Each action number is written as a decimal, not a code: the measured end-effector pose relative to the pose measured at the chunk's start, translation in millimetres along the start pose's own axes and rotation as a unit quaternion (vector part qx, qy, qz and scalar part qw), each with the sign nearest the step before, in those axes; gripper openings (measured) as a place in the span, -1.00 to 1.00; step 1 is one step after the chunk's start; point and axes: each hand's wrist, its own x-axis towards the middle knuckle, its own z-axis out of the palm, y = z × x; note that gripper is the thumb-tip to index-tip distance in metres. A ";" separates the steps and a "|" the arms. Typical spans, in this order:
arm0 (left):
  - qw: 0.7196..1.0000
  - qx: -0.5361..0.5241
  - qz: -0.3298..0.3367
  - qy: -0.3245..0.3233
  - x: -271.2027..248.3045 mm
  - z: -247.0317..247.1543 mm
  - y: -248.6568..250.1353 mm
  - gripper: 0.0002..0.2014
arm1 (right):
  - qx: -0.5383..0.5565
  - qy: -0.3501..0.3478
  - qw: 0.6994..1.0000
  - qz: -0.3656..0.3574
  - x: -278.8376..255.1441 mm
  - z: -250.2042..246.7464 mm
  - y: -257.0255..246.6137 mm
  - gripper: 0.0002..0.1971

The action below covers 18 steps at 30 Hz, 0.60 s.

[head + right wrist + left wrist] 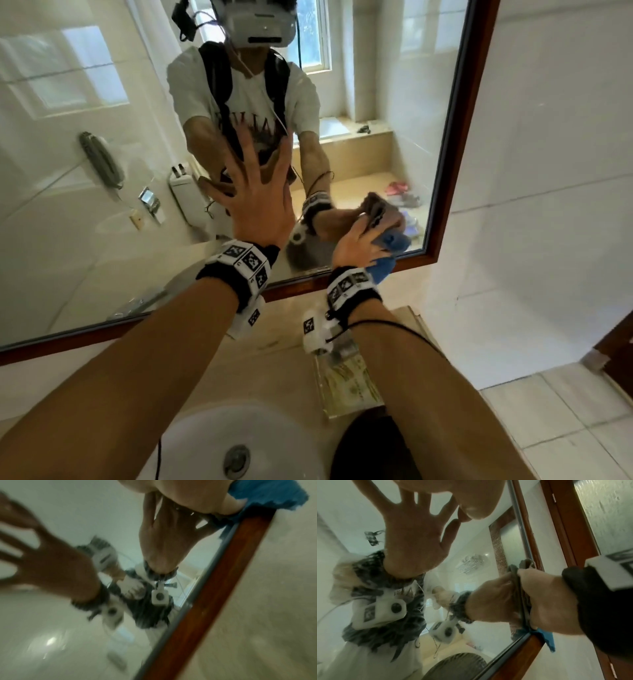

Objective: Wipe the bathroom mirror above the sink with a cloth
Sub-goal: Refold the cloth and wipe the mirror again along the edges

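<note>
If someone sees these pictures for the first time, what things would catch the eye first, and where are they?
First comes the left hand, fingers spread wide and flat against the mirror, meeting its own reflection near the middle of the glass. Next is the blue cloth that the right hand presses on the mirror's lower right corner, just beside the reddish-brown wooden frame. Below the arms, the white sink shows at the bottom of the head view.

- My right grip (197,500) is pressing the blue cloth (267,494) against the mirror (102,513), beside its wooden frame (214,588).
- My spread left hand (48,563) is showing blurred at the left.
</note>
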 end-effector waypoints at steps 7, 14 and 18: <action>1.000 0.012 -0.006 -0.008 -1.3 6.6 1.9 -0.37 | 0.024 -0.082 0.996 -0.003 -51.0 39.3 -1.0 -0.28; 1.000 0.016 -0.005 0.004 -1.9 9.1 0.1 -0.38 | 0.110 -0.040 0.989 0.093 -20.3 28.8 -13.9 -0.23; 1.000 0.013 0.001 -0.001 -2.7 7.5 0.9 -0.40 | 0.104 -0.018 0.980 0.166 11.9 1.1 -28.3 -0.29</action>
